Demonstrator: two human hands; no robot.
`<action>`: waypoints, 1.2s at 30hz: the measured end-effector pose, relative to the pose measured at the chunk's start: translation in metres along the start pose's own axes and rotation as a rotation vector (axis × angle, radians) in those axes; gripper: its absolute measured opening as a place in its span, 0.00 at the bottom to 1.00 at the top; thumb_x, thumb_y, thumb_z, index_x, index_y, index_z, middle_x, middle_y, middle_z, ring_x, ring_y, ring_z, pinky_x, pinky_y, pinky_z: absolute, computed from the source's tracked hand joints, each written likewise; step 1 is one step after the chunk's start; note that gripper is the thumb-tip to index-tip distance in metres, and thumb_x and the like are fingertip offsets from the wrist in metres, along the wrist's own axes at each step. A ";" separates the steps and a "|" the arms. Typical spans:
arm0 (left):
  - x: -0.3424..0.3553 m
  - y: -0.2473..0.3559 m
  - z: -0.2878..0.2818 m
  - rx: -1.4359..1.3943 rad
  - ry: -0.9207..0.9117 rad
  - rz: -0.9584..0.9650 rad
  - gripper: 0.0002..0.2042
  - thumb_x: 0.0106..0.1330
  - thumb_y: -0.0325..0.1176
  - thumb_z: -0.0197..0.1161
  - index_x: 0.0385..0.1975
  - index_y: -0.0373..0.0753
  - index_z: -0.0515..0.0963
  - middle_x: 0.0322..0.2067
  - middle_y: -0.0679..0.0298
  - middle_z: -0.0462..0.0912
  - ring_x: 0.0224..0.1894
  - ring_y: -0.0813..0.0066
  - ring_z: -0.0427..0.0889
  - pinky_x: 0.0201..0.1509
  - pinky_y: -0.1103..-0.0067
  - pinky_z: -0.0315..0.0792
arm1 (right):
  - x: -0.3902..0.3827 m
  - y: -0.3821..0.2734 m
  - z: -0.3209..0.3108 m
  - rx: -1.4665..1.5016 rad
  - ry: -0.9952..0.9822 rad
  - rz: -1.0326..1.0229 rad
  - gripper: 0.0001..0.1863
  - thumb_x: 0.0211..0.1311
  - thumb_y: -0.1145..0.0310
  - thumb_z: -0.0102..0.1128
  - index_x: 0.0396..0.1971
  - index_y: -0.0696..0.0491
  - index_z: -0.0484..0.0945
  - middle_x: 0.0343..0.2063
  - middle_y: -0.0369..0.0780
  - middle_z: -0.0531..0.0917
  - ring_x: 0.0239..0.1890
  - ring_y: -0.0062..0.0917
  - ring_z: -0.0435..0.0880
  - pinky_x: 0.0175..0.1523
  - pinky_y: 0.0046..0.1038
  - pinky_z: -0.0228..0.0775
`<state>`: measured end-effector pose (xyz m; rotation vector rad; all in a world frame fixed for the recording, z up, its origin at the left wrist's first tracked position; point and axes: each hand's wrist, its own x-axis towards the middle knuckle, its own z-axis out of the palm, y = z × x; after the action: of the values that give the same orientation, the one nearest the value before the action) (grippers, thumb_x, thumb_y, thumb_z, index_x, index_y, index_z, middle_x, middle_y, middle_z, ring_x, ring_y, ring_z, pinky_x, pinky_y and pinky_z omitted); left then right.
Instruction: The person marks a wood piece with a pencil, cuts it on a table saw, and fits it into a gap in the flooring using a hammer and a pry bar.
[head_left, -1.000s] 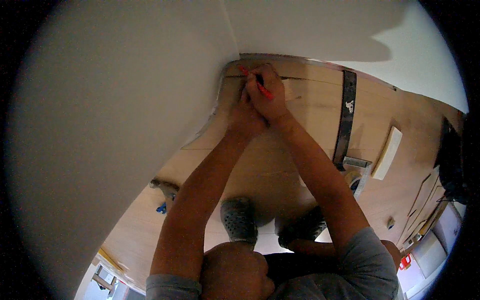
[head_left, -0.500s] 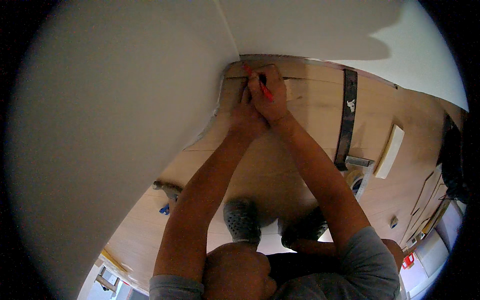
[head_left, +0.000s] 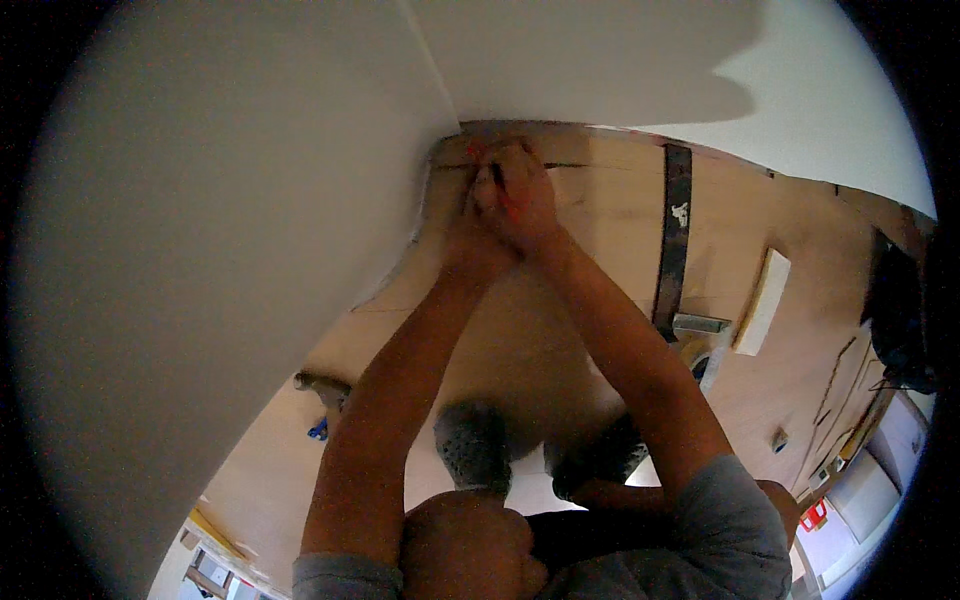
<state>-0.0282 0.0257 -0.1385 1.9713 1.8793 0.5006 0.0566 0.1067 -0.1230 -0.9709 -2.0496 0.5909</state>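
Note:
My right hand [head_left: 528,188] is closed around a slim red pencil [head_left: 513,208], close to the wood-look floor boards [head_left: 560,290] in the corner between two pale walls. The pencil's far end points toward the corner, beside a dark straight gap [head_left: 452,167] in the boards. Tucked against it on the left, my left hand [head_left: 470,232] rests on the boards with its fingers stretched toward that gap. My right hand partly covers those fingers, and the picture is slightly blurred there.
To the right lie a dark flat bar [head_left: 676,245], a metal try square [head_left: 701,323], a roll of tape [head_left: 699,365] and a pale block [head_left: 763,302]. A hammer [head_left: 322,387] and a small blue object [head_left: 318,430] lie by the left wall. My dark clogs [head_left: 474,445] stand below my arms.
The whole view has shifted slightly, so the floor and tools sit further left. Both hands stay together at the corner, with the pencil still in my right hand.

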 end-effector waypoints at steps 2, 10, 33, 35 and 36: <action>-0.003 -0.001 0.001 0.037 0.042 0.055 0.33 0.64 0.45 0.64 0.69 0.38 0.69 0.70 0.49 0.67 0.74 0.43 0.61 0.80 0.52 0.55 | 0.007 -0.011 -0.018 -0.202 -0.035 -0.248 0.11 0.60 0.67 0.63 0.41 0.55 0.79 0.44 0.47 0.82 0.49 0.46 0.81 0.52 0.45 0.77; -0.004 0.005 0.001 0.152 0.205 0.107 0.23 0.66 0.41 0.62 0.58 0.36 0.80 0.65 0.49 0.72 0.71 0.44 0.66 0.76 0.51 0.60 | 0.016 0.034 -0.057 -0.694 -0.462 -0.083 0.19 0.61 0.67 0.60 0.53 0.54 0.79 0.56 0.47 0.81 0.56 0.43 0.83 0.54 0.44 0.81; -0.240 0.203 -0.267 -0.360 -0.602 -0.404 0.22 0.74 0.37 0.56 0.65 0.38 0.74 0.61 0.46 0.79 0.60 0.50 0.80 0.65 0.62 0.73 | -0.050 -0.205 -0.365 -0.259 -0.744 0.642 0.30 0.56 0.55 0.73 0.53 0.57 0.77 0.52 0.52 0.79 0.53 0.48 0.83 0.51 0.45 0.80; -0.215 0.293 -0.318 -0.596 -0.506 -0.622 0.22 0.75 0.39 0.55 0.65 0.39 0.73 0.60 0.47 0.79 0.57 0.52 0.82 0.62 0.64 0.75 | -0.025 -0.279 -0.434 -0.229 -0.736 0.687 0.29 0.54 0.54 0.74 0.51 0.56 0.77 0.50 0.51 0.80 0.52 0.48 0.83 0.51 0.45 0.80; -0.225 0.323 -0.318 -1.011 -0.323 -0.668 0.21 0.76 0.40 0.55 0.65 0.40 0.73 0.58 0.48 0.80 0.56 0.53 0.82 0.60 0.65 0.75 | -0.012 -0.319 -0.459 -0.205 -0.718 0.672 0.31 0.55 0.54 0.73 0.54 0.56 0.76 0.51 0.52 0.79 0.53 0.49 0.83 0.52 0.45 0.80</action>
<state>0.0832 -0.2058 0.2976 0.6791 1.4768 0.6751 0.2915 -0.0586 0.3568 -1.7916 -2.3995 1.2356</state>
